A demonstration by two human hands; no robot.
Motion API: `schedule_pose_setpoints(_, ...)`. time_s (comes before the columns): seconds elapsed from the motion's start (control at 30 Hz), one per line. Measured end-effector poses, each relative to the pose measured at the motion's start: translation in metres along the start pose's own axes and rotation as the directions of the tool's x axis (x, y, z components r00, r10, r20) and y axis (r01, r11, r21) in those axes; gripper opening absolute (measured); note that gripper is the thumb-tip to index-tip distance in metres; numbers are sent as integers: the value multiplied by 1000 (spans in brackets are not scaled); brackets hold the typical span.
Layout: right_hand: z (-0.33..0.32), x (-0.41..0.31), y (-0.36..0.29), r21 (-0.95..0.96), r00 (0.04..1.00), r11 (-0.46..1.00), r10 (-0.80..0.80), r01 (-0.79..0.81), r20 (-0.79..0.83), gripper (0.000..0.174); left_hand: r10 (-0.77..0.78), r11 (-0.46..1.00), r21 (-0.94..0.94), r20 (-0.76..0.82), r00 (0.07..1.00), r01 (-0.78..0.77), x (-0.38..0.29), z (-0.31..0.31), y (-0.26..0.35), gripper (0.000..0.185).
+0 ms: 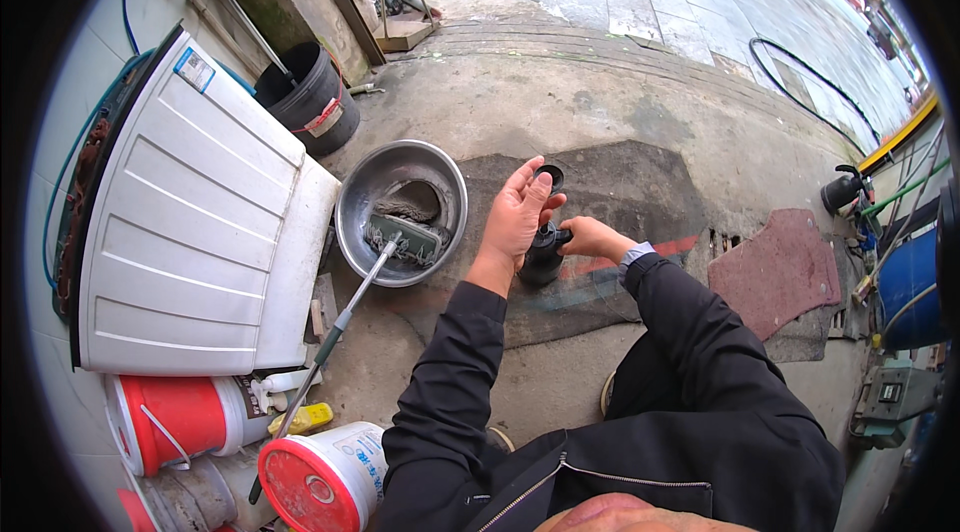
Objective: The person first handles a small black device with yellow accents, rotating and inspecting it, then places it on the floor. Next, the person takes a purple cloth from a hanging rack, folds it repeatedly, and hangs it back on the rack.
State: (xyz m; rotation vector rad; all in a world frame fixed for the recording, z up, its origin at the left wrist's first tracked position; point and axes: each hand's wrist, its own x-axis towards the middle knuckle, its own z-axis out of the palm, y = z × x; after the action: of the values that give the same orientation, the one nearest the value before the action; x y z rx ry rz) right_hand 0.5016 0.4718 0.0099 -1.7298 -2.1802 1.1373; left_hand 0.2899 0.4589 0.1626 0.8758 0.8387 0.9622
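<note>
My left hand (517, 217) is raised over the mat with its fingers around a black round cap-like piece (553, 176). Just below it a black pump spray bottle (540, 266) stands roughly upright, its lower part over the dark floor mat (622, 194). My right hand (592, 238) grips the bottle's handle near the top, from the right side. The left wrist and fingers partly cover the bottle's neck, so whether the round piece is joined to it cannot be told.
Left of my hands sits a metal basin (352, 191) with a mop (401, 236) resting in it. A white panelled tub (195, 232), a black bucket (319, 101) and red-lidded buckets (322, 479) line the left. Another black sprayer (840, 194) and a blue barrel (911, 292) stand right.
</note>
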Motion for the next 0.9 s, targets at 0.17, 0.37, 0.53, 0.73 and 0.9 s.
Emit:
schedule_pose_setpoints(0.17,-3,-1,-1,15,999,1000,22,-22,25,46,-5,1000,6,-11,1000,5,1,-2,-5,61)
schedule_pose_setpoints(0.37,-1,1,2,8,1000,1000,18,-18,20,47,-5,1000,2,-16,1000,5,2,-4,-11,59)
schedule_pose_setpoints(0.53,0,1,3,11,1000,1000,-4,4,18,49,13,1000,-17,-11,1000,-13,0,-4,-16,55)
schedule_pose_setpoints(0.73,-1,-1,3,-7,1000,1000,3,-3,21,49,68,996,-50,-11,998,-69,-3,-2,-24,60)
schedule_pose_setpoints(0.9,0,-2,4,-31,1000,999,-8,8,9,49,98,992,-78,-13,995,-99,-2,-4,-34,60)
